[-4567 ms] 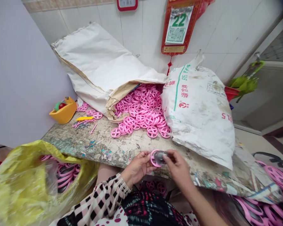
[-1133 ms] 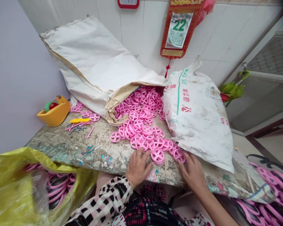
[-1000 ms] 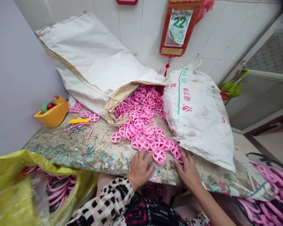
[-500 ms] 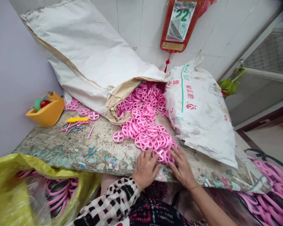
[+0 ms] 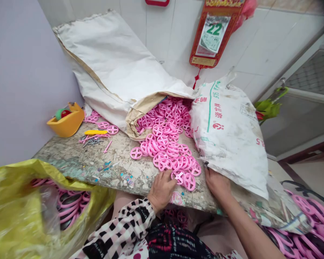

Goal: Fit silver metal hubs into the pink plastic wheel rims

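"Pink spoked rings (image 5: 162,141): how are they placed?"
"Heaped on the worn table (image 5: 143,169), strewn forward from the sack (image 5: 118,61); the left hand (image 5: 161,190) is nearer, its bent fingers laid at the heap's near edge."
"And the right hand (image 5: 218,182)?"
"Stretched forward, its fingertips hidden at the printed bag (image 5: 229,136). Whether anything is gripped by either hand cannot be told."

The left hand (image 5: 161,190) is touching pink wheels (image 5: 172,148). Right of these, the right hand (image 5: 218,183) is resting by a sack (image 5: 232,140).
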`<action>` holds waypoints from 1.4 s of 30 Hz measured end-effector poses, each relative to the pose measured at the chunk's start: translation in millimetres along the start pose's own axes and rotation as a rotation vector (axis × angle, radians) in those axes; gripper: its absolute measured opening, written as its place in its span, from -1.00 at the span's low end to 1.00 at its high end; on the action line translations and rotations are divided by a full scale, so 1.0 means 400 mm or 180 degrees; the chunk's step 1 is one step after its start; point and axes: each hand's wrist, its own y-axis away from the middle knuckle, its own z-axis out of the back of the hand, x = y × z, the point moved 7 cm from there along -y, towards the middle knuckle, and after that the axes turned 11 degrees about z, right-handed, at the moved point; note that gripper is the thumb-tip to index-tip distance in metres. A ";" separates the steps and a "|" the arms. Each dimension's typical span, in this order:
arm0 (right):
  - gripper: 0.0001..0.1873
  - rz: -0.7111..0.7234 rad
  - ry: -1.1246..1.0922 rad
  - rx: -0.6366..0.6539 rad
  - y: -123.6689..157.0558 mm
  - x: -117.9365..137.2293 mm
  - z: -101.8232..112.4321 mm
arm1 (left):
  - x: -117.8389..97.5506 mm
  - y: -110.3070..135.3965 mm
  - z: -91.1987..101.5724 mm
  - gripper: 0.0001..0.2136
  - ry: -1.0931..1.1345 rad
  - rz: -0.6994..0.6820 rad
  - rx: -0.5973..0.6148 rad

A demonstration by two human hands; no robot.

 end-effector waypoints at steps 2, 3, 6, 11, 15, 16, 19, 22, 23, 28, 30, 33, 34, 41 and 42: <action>-0.46 0.0133 0.0055 0.0033 0.003 0.014 0.001 | 0.000 0.002 0.003 -0.84 0.0015 0.0001 -0.0069; -0.48 0.0165 0.0065 0.0044 0.012 0.019 0.002 | 0.000 0.003 0.005 -0.84 0.0024 0.0011 -0.0092; -0.54 0.0303 0.0008 -0.0024 0.051 0.035 0.015 | -0.006 0.005 0.014 -0.85 0.0079 -0.0027 -0.0086; -0.58 0.0410 -0.0468 0.0018 0.087 0.035 0.019 | -0.019 0.004 0.030 -0.77 0.0230 -0.0198 -0.0103; -0.56 0.0036 -0.1172 0.0286 0.062 -0.002 -0.001 | -0.036 0.005 0.031 -0.71 0.0135 -0.0369 -0.0257; -0.55 -0.0031 -0.1328 0.0367 0.053 -0.008 -0.006 | -0.045 0.005 0.028 -0.70 0.0066 -0.0438 -0.0277; -0.52 -0.0122 -0.1650 0.0488 0.030 -0.018 -0.015 | -0.077 -0.004 0.012 -0.71 -0.0204 -0.0623 -0.0338; -0.53 -0.0271 -0.1948 0.0480 0.023 -0.036 -0.028 | -0.105 -0.020 0.002 -0.87 -0.0425 -0.0804 -0.0382; -0.54 -0.0342 -0.2080 0.0462 0.025 -0.044 -0.035 | -0.112 -0.027 0.001 -0.88 -0.0421 -0.0863 -0.0345; -0.61 -0.0694 -0.2769 0.0175 0.074 -0.082 -0.046 | -0.119 -0.071 0.020 -0.88 0.0778 -0.0460 0.0109; -0.61 -0.0759 -0.3176 -0.0068 0.102 -0.073 -0.020 | -0.098 -0.091 0.023 -0.88 0.1748 0.0324 0.0217; -0.62 -0.0754 -0.4363 -0.0731 0.134 -0.027 0.053 | -0.074 -0.095 -0.012 -0.83 0.3405 0.1706 0.0482; -0.64 -0.0723 -0.4610 -0.0890 0.140 -0.006 0.078 | -0.079 -0.089 -0.029 -0.80 0.3923 0.2065 0.0635; -0.80 0.0072 -0.3748 -0.0989 0.146 0.111 0.168 | -0.124 -0.049 -0.060 -0.63 0.5241 0.2616 0.1401; -0.80 0.0230 -0.3577 -0.0999 0.147 0.121 0.174 | -0.119 -0.045 -0.057 -0.66 0.5186 0.2585 0.1382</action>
